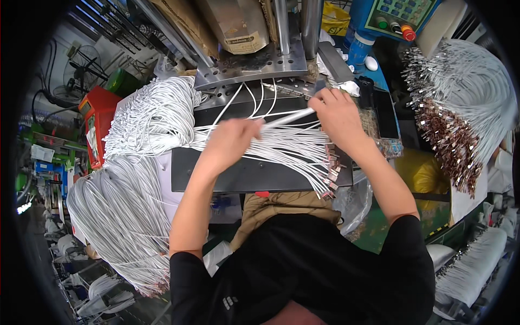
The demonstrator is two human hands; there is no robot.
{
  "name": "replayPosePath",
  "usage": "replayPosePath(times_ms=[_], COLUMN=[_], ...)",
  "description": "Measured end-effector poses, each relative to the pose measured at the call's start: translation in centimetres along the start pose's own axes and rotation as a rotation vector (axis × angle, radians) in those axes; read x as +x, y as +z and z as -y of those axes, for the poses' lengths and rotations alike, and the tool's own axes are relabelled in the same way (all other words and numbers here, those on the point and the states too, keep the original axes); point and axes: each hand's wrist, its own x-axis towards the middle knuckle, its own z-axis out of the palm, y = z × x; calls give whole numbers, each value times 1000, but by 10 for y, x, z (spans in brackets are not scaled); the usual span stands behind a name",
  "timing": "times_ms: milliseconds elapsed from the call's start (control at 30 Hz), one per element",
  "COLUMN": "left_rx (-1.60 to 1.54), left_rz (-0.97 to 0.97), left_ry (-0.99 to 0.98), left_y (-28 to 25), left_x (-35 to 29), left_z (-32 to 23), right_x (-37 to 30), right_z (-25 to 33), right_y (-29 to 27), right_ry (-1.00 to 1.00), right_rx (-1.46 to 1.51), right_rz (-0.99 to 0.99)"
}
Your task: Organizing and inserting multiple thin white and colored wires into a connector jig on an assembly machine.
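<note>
A taut strand of white cables runs between my two hands, above a dark work plate. My left hand, slightly blurred, is closed round its left end. At its right end, my right hand grips with bent fingers, just in front of the metal machine base. Beneath lies a fan of loose white cables with small metal connectors at the right. A few single cables arch from under the press plate toward the bundle. What the fingertips touch exactly is hidden.
The steel press with upright posts stands ahead. Heaps of white cable lie at the left and lower left. Another coiled bundle with copper-coloured ends is at the right. A control box with buttons sits at the upper right.
</note>
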Motion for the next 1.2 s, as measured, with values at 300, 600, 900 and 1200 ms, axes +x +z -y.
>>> replayPosePath(times_ms=[300,600,900,1200], left_rx=[-936,-1161,-1209,-921], left_rz=[366,183,38,239], left_ry=[-105,-99,-210,-131], left_y=[85,69,85,86], left_x=[2,56,96,94], left_z=[26,17,38,38], right_x=[20,5,28,38], right_z=[-23,-31,-54,-63], right_y=[37,37,71,64], right_ry=[160,171,42,412], right_rx=[922,422,-181,1000], right_rz=[-315,48,-426,35])
